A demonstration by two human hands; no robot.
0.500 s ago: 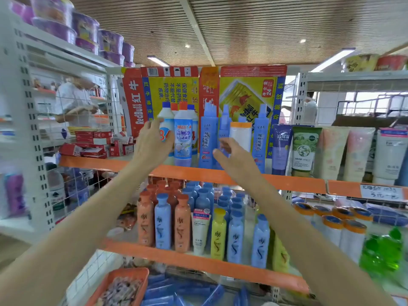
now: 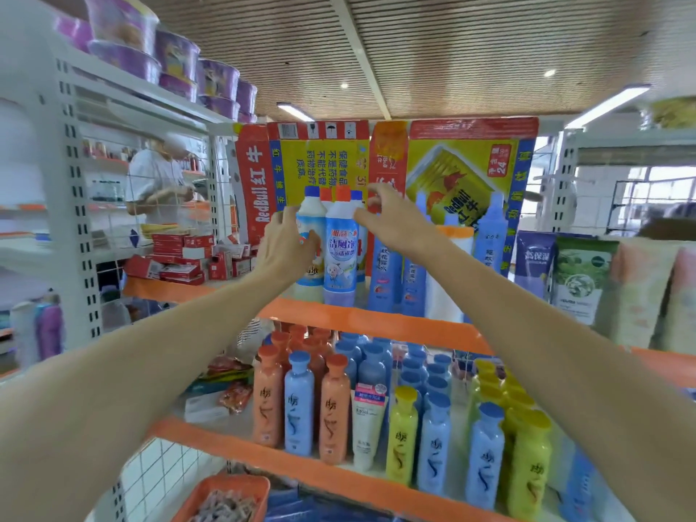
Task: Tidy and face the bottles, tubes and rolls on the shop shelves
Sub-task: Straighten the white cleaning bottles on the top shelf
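On the upper orange shelf (image 2: 376,325) stand white cleaner bottles with blue and orange caps. My left hand (image 2: 288,244) grips the leftmost white bottle (image 2: 312,224) from its left side. The front bottle with the blue label (image 2: 341,254) stands between my hands. My right hand (image 2: 393,220) reaches in from the right, thumb and curled fingers round a rear blue-capped bottle (image 2: 357,199), which is mostly hidden. Tall blue flat bottles (image 2: 384,275) stand just right of my right wrist.
Flattened red and yellow cartons (image 2: 463,171) back the shelf. Face-wash tubes (image 2: 576,280) stand at right. The lower shelf holds orange (image 2: 267,401), blue (image 2: 484,457) and yellow bottles (image 2: 401,438) and a white tube (image 2: 367,423). A person (image 2: 158,182) stands behind the left mesh. An orange basket (image 2: 226,495) sits below.
My right hand has left the blue flat bottles and moved left to the cleaner bottles. My left hand stays on the leftmost white bottle. The view has come closer.
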